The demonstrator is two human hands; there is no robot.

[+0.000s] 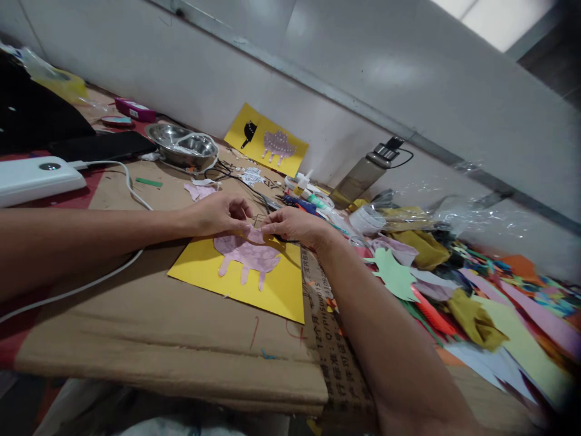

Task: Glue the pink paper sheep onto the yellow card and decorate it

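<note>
A yellow card (276,290) lies on a sheet of brown cardboard (149,339), with a pink paper cut-out (249,254) resting on it. My left hand (220,213) and my right hand (295,225) meet at the cut-out's top edge. Both have their fingers pinched together on that pink edge. A small dark thing shows between the fingertips; I cannot make out what it is.
A finished yellow card (265,139) leans against the wall. Nearby are a steel bowl (181,144), a water bottle (363,175), glue bottles (302,181), a white power bank (31,178) with its cable, and a heap of coloured paper scraps (476,290) on the right.
</note>
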